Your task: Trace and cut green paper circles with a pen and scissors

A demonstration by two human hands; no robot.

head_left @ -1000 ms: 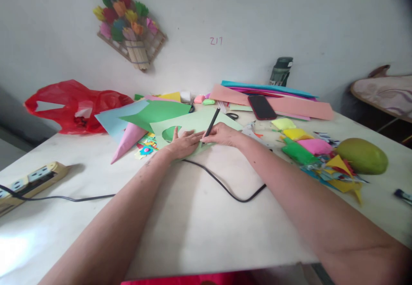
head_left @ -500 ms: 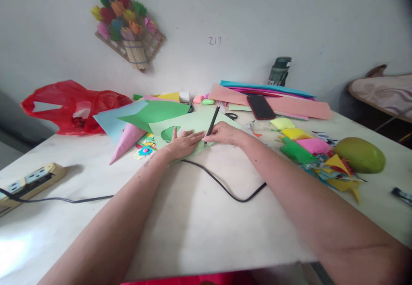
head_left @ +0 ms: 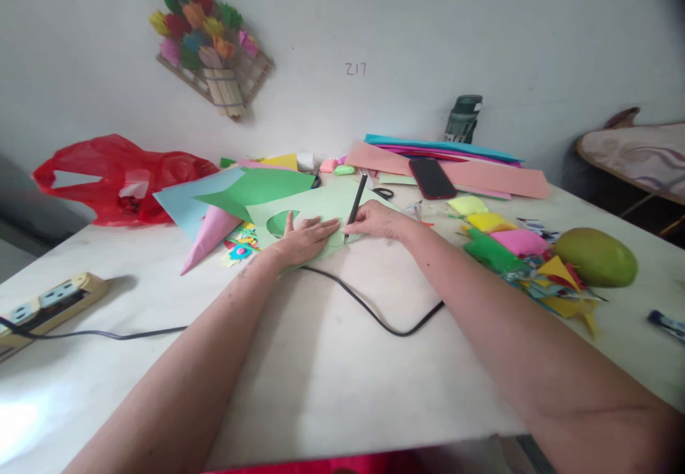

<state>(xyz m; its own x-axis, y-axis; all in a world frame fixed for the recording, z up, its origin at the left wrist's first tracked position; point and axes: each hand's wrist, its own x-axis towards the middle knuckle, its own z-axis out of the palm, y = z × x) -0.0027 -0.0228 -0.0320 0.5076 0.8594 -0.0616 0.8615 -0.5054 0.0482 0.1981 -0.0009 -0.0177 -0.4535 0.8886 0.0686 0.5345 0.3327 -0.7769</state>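
Note:
A pale green paper sheet with a rounded hole lies on the table, and darker green shows through the hole. My left hand rests flat on this sheet, its fingers stretched and spread. Pinched in my right hand is a black pencil, held upright with a slight tilt. Its tip meets the pale sheet just right of my left fingertips, near a faint curved line. Whether it is a pencil or a thin pen is hard to be sure of. Green paper and a pink paper cone lie to the left.
A black cable runs across the table near my forearms from a power strip. Scissors, a phone and stacked coloured paper lie behind. Clay packets, scraps and a green fruit sit at right; a red bag at left.
The pencil tip and my right hand have shifted slightly to the right along the pale green sheet. My left hand stays pressed in the same place.

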